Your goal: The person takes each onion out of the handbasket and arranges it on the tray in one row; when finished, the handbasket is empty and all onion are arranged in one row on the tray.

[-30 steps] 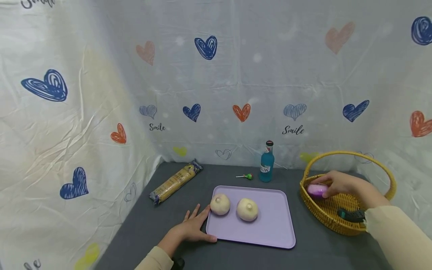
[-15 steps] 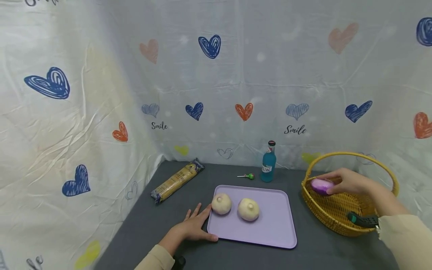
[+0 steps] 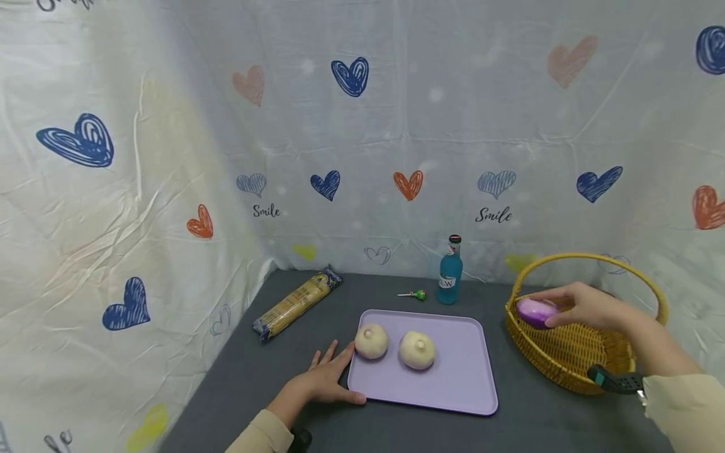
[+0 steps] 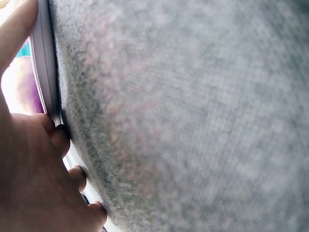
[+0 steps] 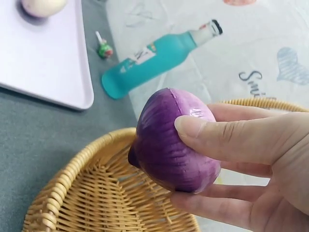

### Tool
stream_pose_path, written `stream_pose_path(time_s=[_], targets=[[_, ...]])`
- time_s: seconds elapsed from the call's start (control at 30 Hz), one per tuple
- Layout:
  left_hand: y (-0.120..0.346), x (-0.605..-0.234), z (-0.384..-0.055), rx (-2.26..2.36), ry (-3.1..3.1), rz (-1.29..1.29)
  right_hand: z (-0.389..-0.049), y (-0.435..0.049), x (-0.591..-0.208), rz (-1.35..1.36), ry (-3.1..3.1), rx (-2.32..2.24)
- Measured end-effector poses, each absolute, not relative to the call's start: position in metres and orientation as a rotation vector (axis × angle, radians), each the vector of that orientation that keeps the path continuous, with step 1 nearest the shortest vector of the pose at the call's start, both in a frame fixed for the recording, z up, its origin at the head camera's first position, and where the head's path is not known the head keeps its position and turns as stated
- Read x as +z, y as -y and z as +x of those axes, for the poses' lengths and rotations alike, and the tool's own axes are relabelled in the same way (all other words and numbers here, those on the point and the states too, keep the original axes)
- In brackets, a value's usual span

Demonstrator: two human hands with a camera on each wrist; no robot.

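Note:
In the head view my right hand [image 3: 591, 308] pinches a purple onion [image 3: 535, 313] over the left part of a wicker basket [image 3: 566, 371]. The right wrist view shows the thumb across the onion [image 5: 174, 145] and fingers behind and beneath it, with the woven basket [image 5: 96, 198] below. My left hand [image 3: 323, 380] lies with fingers spread at the left edge of a lilac tray [image 3: 459, 390]. Its thumb touches the front left corner. Two pale round bulbs, one on the left [image 3: 371, 341] and one nearer the middle [image 3: 417, 350], sit on the tray.
Behind the tray stand a blue bottle [image 3: 450, 274] and, lying beside it, a green lollipop [image 3: 419, 294]. A long yellow packet [image 3: 297, 303] lies at the back left of the dark grey table [image 3: 238, 402]. A heart-printed curtain [image 3: 362, 138] closes off the back.
My right hand has lifted the onion a little within the basket, its wrist shifting right. The left hand, tray and bulbs stay put.

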State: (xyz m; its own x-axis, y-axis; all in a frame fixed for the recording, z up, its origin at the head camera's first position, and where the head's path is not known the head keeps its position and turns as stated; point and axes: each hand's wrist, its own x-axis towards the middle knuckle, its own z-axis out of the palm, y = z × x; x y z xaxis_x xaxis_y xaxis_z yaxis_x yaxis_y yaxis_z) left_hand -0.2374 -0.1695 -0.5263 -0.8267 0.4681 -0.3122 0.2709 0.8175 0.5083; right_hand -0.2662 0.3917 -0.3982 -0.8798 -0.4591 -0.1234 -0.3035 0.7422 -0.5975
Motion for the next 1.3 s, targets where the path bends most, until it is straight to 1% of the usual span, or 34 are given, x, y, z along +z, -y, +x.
stream_pose_path(time_s=[0.27, 0.67, 1.03, 1.3], targets=[[0.168, -0.525, -0.238, 0.592, -2.58, 0.549, -0.26, -0.376, -0.398, -0.739, -2.7, -0.863], [0.168, -0.528, -0.238, 0.574, -2.592, 0.552, -0.254, -0.361, -0.399, -0.743, -2.737, -0.829], [0.169, -0.53, -0.238, 0.587, -2.594, 0.553, -0.254, -0.348, -0.402, -0.775, -2.708, -0.91], [0.168, -0.53, -0.238, 0.583, -2.597, 0.55, -0.255, -0.34, -0.405, -0.773, -2.764, -0.853]])
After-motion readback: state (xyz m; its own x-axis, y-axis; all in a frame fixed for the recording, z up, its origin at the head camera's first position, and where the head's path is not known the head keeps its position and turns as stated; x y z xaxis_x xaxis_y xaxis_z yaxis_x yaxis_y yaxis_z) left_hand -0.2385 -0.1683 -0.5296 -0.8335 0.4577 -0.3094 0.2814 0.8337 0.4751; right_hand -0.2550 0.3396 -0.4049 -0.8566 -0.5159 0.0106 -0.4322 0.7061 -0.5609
